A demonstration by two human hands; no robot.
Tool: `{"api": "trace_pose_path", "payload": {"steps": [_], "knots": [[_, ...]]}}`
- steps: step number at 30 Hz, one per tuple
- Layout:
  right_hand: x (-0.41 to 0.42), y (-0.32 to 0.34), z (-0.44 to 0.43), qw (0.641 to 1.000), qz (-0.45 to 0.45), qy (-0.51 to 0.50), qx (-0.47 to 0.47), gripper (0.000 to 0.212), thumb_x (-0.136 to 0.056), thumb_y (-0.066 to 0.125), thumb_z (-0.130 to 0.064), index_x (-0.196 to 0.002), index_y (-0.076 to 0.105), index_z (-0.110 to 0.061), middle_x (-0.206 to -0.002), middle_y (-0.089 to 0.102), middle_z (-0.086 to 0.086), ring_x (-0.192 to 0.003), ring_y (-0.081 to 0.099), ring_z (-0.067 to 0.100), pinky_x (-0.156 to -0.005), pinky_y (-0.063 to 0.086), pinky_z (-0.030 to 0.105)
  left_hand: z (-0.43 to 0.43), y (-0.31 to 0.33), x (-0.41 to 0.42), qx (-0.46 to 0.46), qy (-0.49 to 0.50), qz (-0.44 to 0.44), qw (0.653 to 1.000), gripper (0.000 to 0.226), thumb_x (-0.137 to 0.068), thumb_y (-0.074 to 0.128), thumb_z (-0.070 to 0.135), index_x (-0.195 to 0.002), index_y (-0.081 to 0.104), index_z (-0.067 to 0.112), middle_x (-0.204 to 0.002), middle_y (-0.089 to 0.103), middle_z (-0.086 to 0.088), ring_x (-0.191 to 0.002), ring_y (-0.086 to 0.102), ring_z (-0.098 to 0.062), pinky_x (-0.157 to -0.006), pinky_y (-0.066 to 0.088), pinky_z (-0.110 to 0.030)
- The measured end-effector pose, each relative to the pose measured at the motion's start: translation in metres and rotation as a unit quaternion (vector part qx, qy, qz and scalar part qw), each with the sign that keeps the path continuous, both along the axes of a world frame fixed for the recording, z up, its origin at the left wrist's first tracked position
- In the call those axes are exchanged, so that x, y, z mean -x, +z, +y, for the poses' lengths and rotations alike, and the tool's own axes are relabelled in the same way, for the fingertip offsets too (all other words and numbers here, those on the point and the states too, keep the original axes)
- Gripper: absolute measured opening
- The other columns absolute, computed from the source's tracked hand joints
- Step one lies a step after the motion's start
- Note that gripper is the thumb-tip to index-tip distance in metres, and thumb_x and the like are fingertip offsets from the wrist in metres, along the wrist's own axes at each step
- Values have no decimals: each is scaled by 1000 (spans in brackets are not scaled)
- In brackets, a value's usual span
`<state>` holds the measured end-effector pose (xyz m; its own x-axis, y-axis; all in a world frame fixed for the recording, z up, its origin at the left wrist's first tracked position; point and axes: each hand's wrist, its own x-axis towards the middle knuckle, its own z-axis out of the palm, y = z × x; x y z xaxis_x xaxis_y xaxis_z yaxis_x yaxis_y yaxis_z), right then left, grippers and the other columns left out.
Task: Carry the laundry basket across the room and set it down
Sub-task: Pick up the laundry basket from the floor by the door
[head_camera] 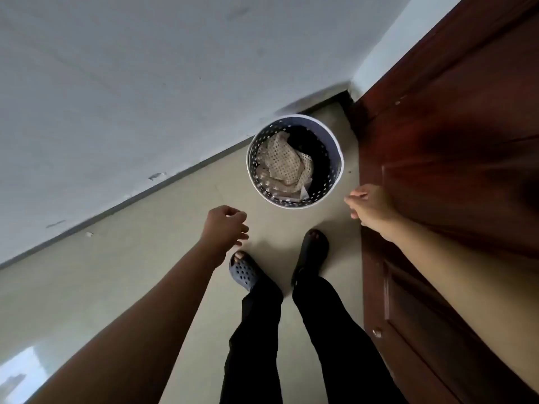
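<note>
A round laundry basket with perforated walls and a white rim stands on the floor in the corner, between the wall and a wooden door. Inside it lie a beige patterned cloth and dark clothes. My left hand hovers below and left of the basket, fingers loosely curled, holding nothing. To the right of the basket, in front of the door, my right hand is held out with fingers partly curled and empty. Neither hand touches the basket.
A pale wall runs along the left. A dark red wooden door fills the right side. My feet in slippers stand on the beige tiled floor just below the basket.
</note>
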<state>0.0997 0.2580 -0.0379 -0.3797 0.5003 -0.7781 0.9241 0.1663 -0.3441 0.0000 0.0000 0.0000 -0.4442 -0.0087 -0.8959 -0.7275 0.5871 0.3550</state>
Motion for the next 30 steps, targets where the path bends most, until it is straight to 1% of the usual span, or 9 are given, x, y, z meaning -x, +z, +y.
{"api": "trace_pose_path", "payload": {"steps": [4, 8, 12, 16, 18, 20, 23, 26, 30], "knots": [[13, -105, 23, 999, -4, 23, -29, 22, -80, 63, -24, -98, 59, -13, -104, 69, 22, -95, 67, 41, -75, 49, 39, 13, -107, 24, 19, -14, -5, 1000, 12, -89, 52, 14, -92, 57, 4, -78, 63, -14, -67, 63, -28, -62, 50, -35], [33, -188, 41, 996, 10, 13, -91, 40, -79, 62, -25, -115, 56, -8, -118, 65, 18, -107, 62, 38, -91, 50, 43, 32, -199, 50, 39, -20, 62, 997, 12, -84, 56, 19, -86, 58, 7, -89, 63, -16, -77, 63, -30, -70, 53, -41], [55, -252, 56, 989, 44, -65, -123, 39, -84, 59, -21, -121, 56, -6, -108, 61, 11, -104, 61, 29, -79, 46, 34, 58, -263, 81, 53, -5, 138, 989, 49, -74, 57, 34, -117, 58, 10, -108, 64, -12, -89, 59, -25, -76, 52, -35], [62, -286, 64, 976, 76, -151, -138, 28, -82, 59, -31, -102, 62, -11, -102, 68, 10, -89, 65, 26, -72, 49, 34, 82, -296, 98, 49, 10, 196, 979, 42, -70, 54, 29, -106, 64, 11, -91, 67, -6, -82, 65, -23, -78, 57, -40], [63, -290, 65, 973, 76, -161, -144, 25, -82, 59, -34, -95, 60, -12, -94, 66, 9, -83, 63, 26, -67, 47, 31, 87, -299, 99, 70, 10, 210, 975, 32, -75, 53, 27, -102, 59, 12, -82, 61, -1, -72, 59, -18, -64, 51, -32], [63, -287, 63, 974, 63, -167, -142, 35, -83, 57, -36, -101, 63, -6, -97, 67, 11, -83, 64, 27, -66, 47, 32, 89, -293, 98, 94, 1, 209, 973, 23, -79, 51, 26, -96, 57, 13, -70, 50, 3, -63, 49, -16, -53, 40, -28], [62, -259, 58, 977, 49, -164, -129, 37, -87, 53, -33, -101, 66, -2, -97, 69, 15, -83, 67, 31, -68, 51, 35, 86, -268, 99, 95, 3, 198, 976, 38, -80, 52, 30, -101, 63, 0, -63, 43, 1, -63, 44, -21, -53, 33, -29], [58, -209, 53, 980, 60, -144, -124, 33, -88, 52, -39, -68, 56, -12, -74, 63, 9, -78, 63, 31, -68, 49, 39, 77, -218, 94, 86, -6, 190, 978, 24, -83, 52, 30, -76, 57, 8, -65, 47, -1, -59, 46, -20, -50, 35, -29], [54, -115, 45, 979, 98, -159, -83, 33, -77, 55, -51, -64, 49, -21, -73, 63, 8, -69, 61, 30, -70, 53, 48, 59, -122, 81, 90, 11, 194, 977, 27, -80, 51, 26, -56, 47, 15, -57, 46, -2, -57, 45, -22, -54, 36, -31]]}}
